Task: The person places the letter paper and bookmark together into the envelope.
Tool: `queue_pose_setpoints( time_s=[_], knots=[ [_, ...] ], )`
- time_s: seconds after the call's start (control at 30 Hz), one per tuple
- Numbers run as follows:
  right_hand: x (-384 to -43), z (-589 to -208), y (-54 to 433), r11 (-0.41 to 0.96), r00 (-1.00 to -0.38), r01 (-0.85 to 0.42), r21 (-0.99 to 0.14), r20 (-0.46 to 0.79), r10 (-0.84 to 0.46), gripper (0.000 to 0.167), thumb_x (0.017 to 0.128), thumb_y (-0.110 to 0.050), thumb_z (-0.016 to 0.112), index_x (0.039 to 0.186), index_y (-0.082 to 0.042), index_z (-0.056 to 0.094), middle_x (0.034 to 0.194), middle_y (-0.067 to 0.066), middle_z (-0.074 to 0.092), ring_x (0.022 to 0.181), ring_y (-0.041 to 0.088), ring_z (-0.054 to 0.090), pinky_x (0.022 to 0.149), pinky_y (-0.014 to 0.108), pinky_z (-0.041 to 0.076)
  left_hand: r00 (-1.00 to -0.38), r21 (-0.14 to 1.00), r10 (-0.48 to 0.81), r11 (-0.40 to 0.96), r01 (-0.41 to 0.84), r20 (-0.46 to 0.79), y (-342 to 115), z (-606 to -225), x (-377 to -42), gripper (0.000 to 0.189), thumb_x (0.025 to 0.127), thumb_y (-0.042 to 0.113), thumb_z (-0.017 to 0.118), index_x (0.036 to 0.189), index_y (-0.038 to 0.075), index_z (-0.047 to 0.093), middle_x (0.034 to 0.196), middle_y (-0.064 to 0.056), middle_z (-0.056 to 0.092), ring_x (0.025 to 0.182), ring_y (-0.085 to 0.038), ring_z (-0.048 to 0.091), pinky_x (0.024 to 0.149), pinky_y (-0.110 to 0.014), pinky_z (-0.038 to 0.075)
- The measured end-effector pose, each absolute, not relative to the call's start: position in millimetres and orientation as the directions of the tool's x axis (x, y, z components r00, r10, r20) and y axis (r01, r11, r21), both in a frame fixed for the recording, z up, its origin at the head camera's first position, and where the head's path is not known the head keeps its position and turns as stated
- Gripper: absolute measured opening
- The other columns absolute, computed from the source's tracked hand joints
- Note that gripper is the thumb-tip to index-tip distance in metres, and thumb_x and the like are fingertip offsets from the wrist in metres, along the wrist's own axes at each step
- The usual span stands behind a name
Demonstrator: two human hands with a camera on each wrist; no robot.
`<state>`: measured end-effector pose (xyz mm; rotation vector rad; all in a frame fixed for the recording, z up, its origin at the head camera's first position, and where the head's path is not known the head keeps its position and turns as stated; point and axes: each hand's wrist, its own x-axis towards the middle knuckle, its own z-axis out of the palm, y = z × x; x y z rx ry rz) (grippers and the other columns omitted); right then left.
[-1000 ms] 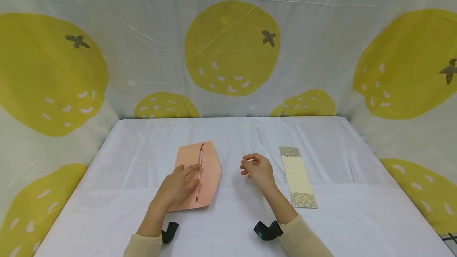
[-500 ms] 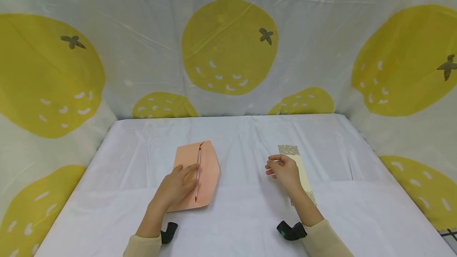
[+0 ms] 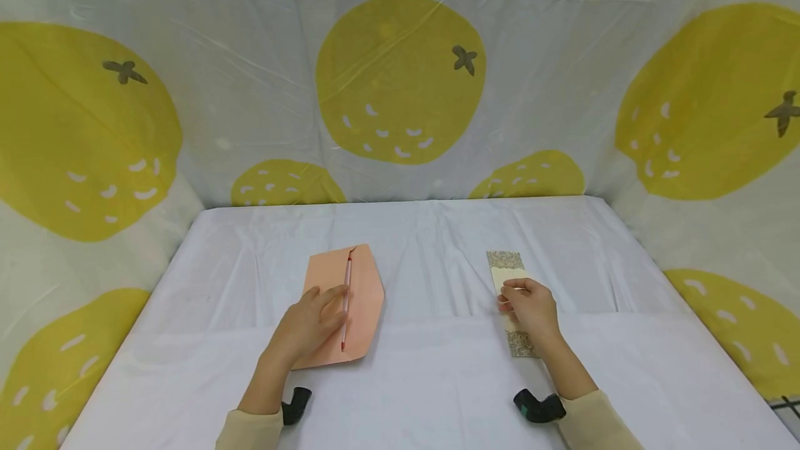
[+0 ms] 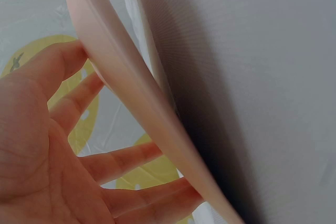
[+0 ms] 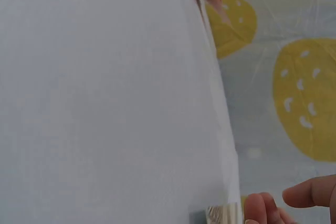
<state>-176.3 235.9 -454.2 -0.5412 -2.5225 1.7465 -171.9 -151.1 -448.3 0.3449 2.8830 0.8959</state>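
In the head view, my left hand [image 3: 308, 325] rests on a peach envelope [image 3: 367, 297] with its fingers extended. A slim pale stick with red ends [image 3: 346, 321], like a pen, lies lengthwise on the envelope beside my fingertips. The left wrist view shows the fingers [image 4: 123, 161] fairly straight, their tips at the envelope's face [image 4: 131, 90]. My right hand [image 3: 531, 307] is over a cream card strip with patterned gold ends [image 3: 506, 261] and covers its middle. In the right wrist view, a gap shows between thumb and fingers, close to the strip's end [image 5: 221, 214].
A white cloth [image 3: 425, 380] covers the table. Behind and at the sides hangs a pale sheet [image 3: 262, 89] with large yellow fruit prints. Black curved pieces [image 3: 539, 406] sit at both wrists.
My right hand has moved right, from beside the envelope to over the card strip. The left hand stays on the envelope.
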Motion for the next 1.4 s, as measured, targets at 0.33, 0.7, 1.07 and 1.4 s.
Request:
queue_pose_setpoints(
  time_s=[0.33, 0.7, 1.07, 1.4],
  knots=[
    [-180, -461, 270, 0.340, -0.918, 0.290, -0.895, -0.159, 0.364, 0.030, 0.096, -0.013, 0.054, 0.116, 0.009, 0.057, 0.075, 0.001, 0.070, 0.060, 0.008, 0.065, 0.054, 0.021, 0.051, -0.969, 0.573, 0.246, 0.798, 0.184, -0.032, -151, -448, -172, 0.046, 0.096, 0.031, 0.062, 0.140, 0.022, 0.053, 0.143, -0.034, 0.038, 0.117, -0.057, 0.048, 0.093, -0.066, 0.039],
    [-182, -468, 293, 0.433, -0.897, 0.331, -0.839, -0.137, 0.420, 0.034, 0.095, -0.016, 0.055, 0.115, 0.011, 0.060, 0.078, 0.004, 0.069, 0.063, 0.002, 0.059, 0.054, 0.022, 0.051, -0.966, 0.569, 0.254, 0.800, 0.190, -0.035, -152, -449, -174, 0.048, 0.097, 0.033, 0.061, 0.142, 0.022, 0.051, 0.143, -0.034, 0.037, 0.117, -0.056, 0.049, 0.094, -0.066, 0.039],
    [-185, -463, 294, 0.573, -0.922, 0.355, -0.739, -0.177, 0.343, 0.036, 0.088, -0.020, 0.061, 0.103, 0.013, 0.065, 0.076, 0.008, 0.066, 0.064, 0.015, 0.057, 0.054, 0.027, 0.045, -0.967, 0.577, 0.252, 0.796, 0.182, -0.042, -152, -449, -173, 0.048, 0.097, 0.033, 0.061, 0.142, 0.023, 0.051, 0.145, -0.034, 0.036, 0.120, -0.058, 0.046, 0.094, -0.067, 0.037],
    [-188, -462, 290, 0.653, -0.926, 0.363, -0.665, -0.179, 0.334, 0.033, 0.086, -0.021, 0.065, 0.087, 0.011, 0.068, 0.076, 0.016, 0.066, 0.073, 0.028, 0.059, 0.054, 0.030, 0.045, -0.969, 0.585, 0.244, 0.793, 0.169, -0.050, -151, -450, -172, 0.048, 0.097, 0.034, 0.061, 0.142, 0.024, 0.051, 0.146, -0.032, 0.035, 0.122, -0.058, 0.044, 0.095, -0.068, 0.035]
  ],
)
